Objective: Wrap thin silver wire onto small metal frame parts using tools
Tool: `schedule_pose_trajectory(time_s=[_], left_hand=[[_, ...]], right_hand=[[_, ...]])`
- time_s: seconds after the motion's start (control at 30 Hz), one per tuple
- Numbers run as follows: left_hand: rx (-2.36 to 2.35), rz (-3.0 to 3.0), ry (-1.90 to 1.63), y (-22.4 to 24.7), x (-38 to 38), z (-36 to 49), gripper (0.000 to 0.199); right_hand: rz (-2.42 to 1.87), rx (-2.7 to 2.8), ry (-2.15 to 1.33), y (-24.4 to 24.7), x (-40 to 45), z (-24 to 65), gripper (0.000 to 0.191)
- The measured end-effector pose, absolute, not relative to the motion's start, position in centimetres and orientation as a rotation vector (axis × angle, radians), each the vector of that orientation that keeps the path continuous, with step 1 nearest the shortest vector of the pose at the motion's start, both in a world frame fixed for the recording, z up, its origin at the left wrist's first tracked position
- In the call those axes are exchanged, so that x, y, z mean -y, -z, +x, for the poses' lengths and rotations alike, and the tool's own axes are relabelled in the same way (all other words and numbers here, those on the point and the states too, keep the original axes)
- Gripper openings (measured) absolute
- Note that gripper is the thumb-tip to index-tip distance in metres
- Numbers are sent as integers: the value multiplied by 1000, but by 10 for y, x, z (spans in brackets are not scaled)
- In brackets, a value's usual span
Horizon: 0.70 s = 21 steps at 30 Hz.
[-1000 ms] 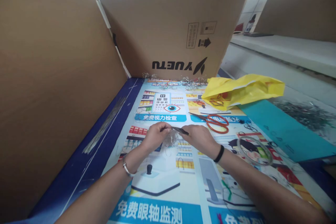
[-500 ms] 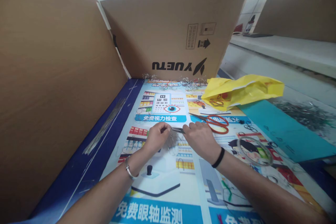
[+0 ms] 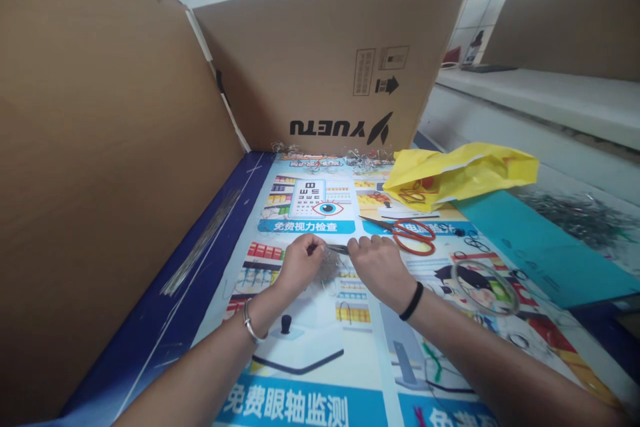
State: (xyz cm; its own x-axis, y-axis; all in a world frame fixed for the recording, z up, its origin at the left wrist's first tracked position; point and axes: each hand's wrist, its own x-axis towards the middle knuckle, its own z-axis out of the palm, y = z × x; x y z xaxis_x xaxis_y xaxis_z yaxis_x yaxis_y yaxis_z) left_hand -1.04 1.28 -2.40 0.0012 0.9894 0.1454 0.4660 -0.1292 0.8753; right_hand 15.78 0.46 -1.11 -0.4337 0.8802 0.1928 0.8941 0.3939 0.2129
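Over the printed sheet [image 3: 315, 347], my left hand [image 3: 303, 263] is closed in a pinch on a tangle of thin wire [image 3: 329, 267], which hangs beside its fingertips. My right hand [image 3: 379, 265] wraps round a pair of pliers [image 3: 339, 249]. The pliers' jaws point left and reach the wire at my left fingertips; their handles are hidden in my palm. Whether the jaws are closed on a strand is too small to tell. Orange-handled scissors [image 3: 414, 237] lie just beyond my right hand.
A bundle of straight wires [image 3: 203, 240] lies at the left. Cardboard panels [image 3: 320, 73] stand behind and on the left. A yellow bag [image 3: 465, 173], a clear ring-shaped roll [image 3: 485, 288], a teal sheet [image 3: 545, 247] and a wire heap [image 3: 585, 217] are at the right.
Both hands stay almost in place, with the pliers still at the wire. The wrists shift slightly, and the view moves a little.
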Motion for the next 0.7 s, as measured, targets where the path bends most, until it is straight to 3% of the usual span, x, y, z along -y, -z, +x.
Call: schedule_pose_trajectory(time_s=[0.7], left_hand=[[-1360,1603,-983,20,-16,-15,9]], right_hand=[[-1696,2638,222,7,-12,160,16]])
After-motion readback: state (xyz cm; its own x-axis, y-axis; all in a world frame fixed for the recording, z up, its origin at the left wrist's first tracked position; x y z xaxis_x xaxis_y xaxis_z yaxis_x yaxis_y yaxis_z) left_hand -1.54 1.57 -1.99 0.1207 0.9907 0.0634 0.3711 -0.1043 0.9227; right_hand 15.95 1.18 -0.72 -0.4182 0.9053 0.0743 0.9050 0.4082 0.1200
